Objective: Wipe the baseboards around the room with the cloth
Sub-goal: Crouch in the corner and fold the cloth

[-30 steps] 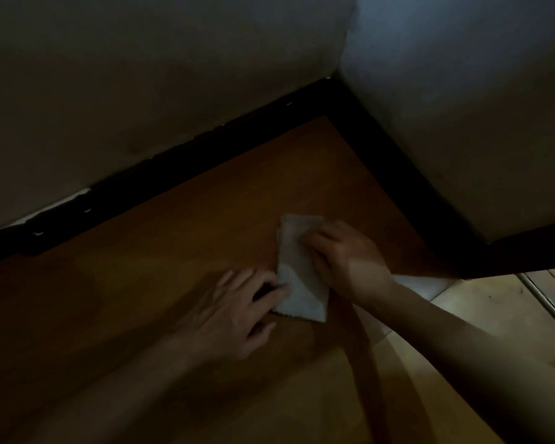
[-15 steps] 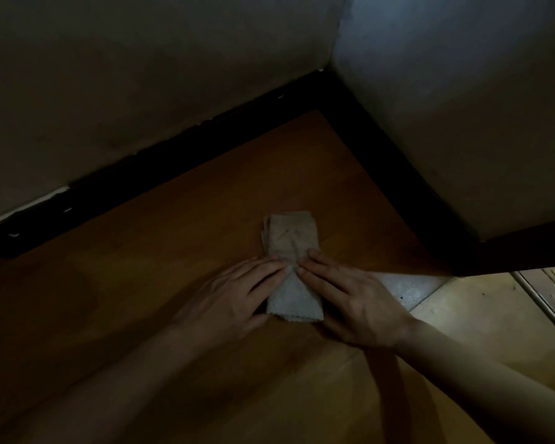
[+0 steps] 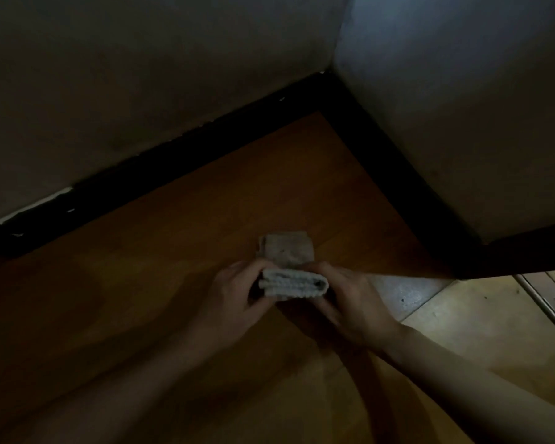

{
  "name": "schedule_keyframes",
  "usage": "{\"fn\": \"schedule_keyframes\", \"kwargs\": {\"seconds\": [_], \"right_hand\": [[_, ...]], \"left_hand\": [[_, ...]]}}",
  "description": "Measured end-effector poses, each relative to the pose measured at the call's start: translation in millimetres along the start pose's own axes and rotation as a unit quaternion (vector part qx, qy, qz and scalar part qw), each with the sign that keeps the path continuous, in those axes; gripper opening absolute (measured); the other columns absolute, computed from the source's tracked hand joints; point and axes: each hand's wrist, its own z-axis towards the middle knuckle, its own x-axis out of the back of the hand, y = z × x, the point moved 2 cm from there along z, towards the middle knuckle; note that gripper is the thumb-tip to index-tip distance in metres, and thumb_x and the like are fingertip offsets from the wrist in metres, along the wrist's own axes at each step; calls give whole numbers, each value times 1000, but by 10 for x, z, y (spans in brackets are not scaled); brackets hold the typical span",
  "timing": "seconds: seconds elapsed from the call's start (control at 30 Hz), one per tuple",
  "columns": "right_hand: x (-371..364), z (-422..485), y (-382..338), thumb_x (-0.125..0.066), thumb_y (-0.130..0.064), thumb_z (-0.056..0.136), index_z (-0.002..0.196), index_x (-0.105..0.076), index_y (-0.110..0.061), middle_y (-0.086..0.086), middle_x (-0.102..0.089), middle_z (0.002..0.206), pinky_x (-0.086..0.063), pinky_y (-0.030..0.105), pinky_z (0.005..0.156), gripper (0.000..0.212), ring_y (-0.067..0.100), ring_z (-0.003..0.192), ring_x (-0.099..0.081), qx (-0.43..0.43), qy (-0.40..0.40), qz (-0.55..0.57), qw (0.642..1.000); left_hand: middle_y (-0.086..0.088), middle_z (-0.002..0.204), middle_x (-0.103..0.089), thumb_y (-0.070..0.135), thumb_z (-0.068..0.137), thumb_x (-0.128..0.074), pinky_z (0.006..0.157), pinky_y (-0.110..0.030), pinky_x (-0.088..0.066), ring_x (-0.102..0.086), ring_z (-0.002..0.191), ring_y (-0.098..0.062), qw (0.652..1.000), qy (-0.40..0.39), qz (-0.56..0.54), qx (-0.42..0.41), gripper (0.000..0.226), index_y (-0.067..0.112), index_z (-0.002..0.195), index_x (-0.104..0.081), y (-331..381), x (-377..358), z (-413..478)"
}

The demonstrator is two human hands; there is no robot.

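A pale folded cloth lies on the wooden floor in a dim room corner. Its near end is lifted and folded back, showing stacked layers. My left hand grips the near end from the left and my right hand grips it from the right. A black baseboard runs along the left wall and meets another black baseboard under the right wall at the corner.
The wooden floor spreads left and toward me. At the right lie a lighter stone threshold, brighter floor and a metal door track. A dark door edge stands at the right.
The cloth lay flat under both hands pressing it. Now both hands have curled round its near end and lifted it, folding it back on itself.
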Motion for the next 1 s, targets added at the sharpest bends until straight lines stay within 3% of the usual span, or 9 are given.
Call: {"fn": "schedule_keyframes", "kwargs": {"seconds": [0.07,0.13,0.23,0.37,0.5,0.57,0.7,0.9,1.0], "right_hand": [[18,61,3,-42,-56,99,122,-48,-36,-20,-62,106,-57,20,66,31,0,84,-66,-70,1,56,996],[54,173,18,-46,-62,95,120,-45,-41,-17,-65,104,-59,24,62,33,-2,84,-67,-151,12,102,983],[116,396,67,-62,-59,88,109,-45,-41,-17,-60,98,-50,13,56,32,-3,83,-63,-240,31,108,964],[205,646,181,-77,-47,80,104,-49,-32,-15,-56,91,-46,15,50,39,2,77,-60,-340,-30,78,937],[324,882,170,-84,-35,76,113,-61,-21,-7,-63,96,-54,21,54,45,7,76,-65,-334,-145,42,930],[356,994,120,-85,-34,74,125,-59,-19,-6,-62,106,-52,21,60,60,8,86,-61,-316,-210,-6,925],[330,1069,2,-89,-36,68,124,-55,-19,-3,-59,116,-55,30,78,68,14,100,-59,-313,-276,-35,908],[217,1044,-165,-82,-25,75,113,-64,-12,5,-68,107,-58,42,86,44,19,95,-67,-304,-359,20,882],[227,1001,-218,-78,-22,78,110,-65,-16,4,-69,107,-60,38,83,35,17,95,-68,-332,-333,85,879]], "left_hand": [[18,112,-64,53,91,-57,86,-23,-55,-62,102,5,988,7,-95,122,31,34,116,-57,-2,-5,37],[19,108,-63,49,88,-60,78,-13,-52,-62,97,7,975,53,-121,179,26,39,111,-54,-41,-4,94],[14,96,-63,35,89,-71,65,-12,-50,-62,84,2,964,102,-115,217,23,39,101,-52,-69,0,188],[17,92,-63,36,85,-76,59,-10,-46,-61,76,4,964,111,-63,231,27,33,103,-55,-95,16,250],[18,98,-63,35,83,-79,72,-16,-50,-61,87,3,967,127,-24,218,35,27,112,-62,-65,39,264],[23,96,-62,35,82,-80,72,-15,-51,-61,87,6,965,123,-47,228,34,31,109,-61,-60,40,261],[24,103,-61,23,82,-81,68,-8,-50,-61,89,10,954,86,-146,246,40,31,114,-58,-112,11,259],[13,115,-61,10,81,-80,82,-16,-53,-65,98,-6,960,29,-187,207,56,30,126,-53,-141,94,213],[12,113,-62,21,83,-78,81,-16,-54,-66,94,-2,964,30,-180,194,52,32,127,-52,-178,311,107]]}}
